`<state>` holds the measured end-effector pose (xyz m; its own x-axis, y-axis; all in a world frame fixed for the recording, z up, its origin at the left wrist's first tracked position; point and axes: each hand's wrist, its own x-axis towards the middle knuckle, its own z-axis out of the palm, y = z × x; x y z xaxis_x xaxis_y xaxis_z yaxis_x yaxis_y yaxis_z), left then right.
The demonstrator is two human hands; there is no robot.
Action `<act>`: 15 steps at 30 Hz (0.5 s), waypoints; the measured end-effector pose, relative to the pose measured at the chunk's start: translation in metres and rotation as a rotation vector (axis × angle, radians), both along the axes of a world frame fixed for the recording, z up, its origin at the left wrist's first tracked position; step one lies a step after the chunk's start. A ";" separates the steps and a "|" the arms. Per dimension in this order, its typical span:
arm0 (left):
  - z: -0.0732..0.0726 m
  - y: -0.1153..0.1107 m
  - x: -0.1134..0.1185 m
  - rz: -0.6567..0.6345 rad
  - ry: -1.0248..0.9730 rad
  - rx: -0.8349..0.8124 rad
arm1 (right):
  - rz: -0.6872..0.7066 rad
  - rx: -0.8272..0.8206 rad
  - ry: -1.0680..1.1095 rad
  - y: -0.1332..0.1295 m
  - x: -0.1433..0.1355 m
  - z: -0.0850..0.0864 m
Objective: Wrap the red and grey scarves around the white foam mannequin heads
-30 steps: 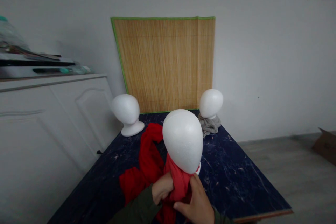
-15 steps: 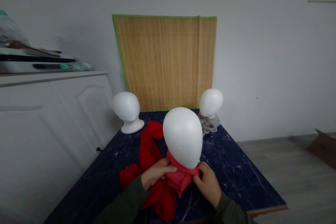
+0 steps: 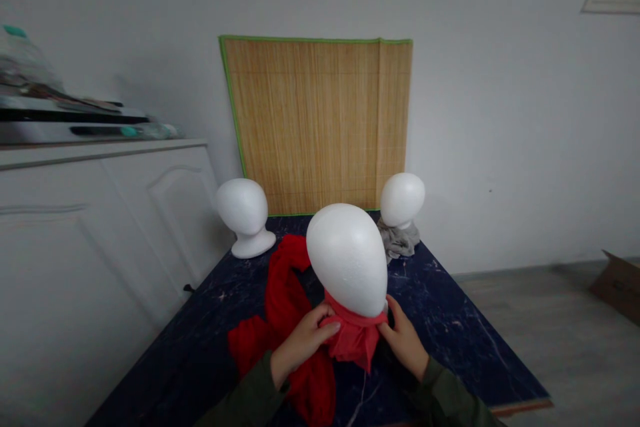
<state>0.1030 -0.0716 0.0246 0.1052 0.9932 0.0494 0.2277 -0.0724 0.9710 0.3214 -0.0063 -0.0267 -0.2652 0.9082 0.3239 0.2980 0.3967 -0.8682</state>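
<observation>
A white foam mannequin head (image 3: 347, 257) stands in front of me, tilted a little. Round its neck lies a coral-red scarf (image 3: 354, 341), its pointed end hanging at the front. My left hand (image 3: 307, 340) pinches the scarf at the left of the neck, thumb on top. On the opposite side, my right hand (image 3: 404, 340) grips the scarf's edge close under the head, with some fingers hidden behind it. A brighter red cloth (image 3: 287, 293) lies crumpled on the table, passing beneath my left forearm.
Another bare foam head (image 3: 245, 213) stands at the back left. One more foam head (image 3: 403, 200) at the back right has a grey cloth (image 3: 399, 240) round its neck. The dark blue marbled table (image 3: 450, 327) adjoins a white cabinet (image 3: 150, 227). A bamboo mat (image 3: 315, 120) is against the wall.
The foam head has tilted slightly and its scarf's pointed end has swung to the right. Both hands keep their grip, with the right hand shifted a little up and right.
</observation>
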 end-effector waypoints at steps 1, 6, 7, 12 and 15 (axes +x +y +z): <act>0.003 0.005 0.006 -0.013 -0.007 0.011 | -0.027 0.010 0.038 0.003 0.006 0.000; 0.017 0.067 0.054 -0.078 -0.080 0.061 | -0.259 0.099 0.089 0.036 0.048 -0.002; 0.018 0.084 0.066 -0.083 -0.093 0.065 | -0.304 0.116 0.084 0.045 0.057 -0.003; 0.012 0.155 0.119 -0.122 -0.128 0.057 | -0.478 0.168 0.012 0.084 0.097 -0.008; 0.003 0.177 0.140 -0.136 -0.115 0.059 | -0.536 0.129 -0.061 0.098 0.111 -0.014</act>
<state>0.2427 0.1058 0.0275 0.2290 0.9652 0.1266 0.0995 -0.1526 0.9833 0.4329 0.0921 -0.0407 0.2017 0.8752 0.4397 0.5353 0.2775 -0.7978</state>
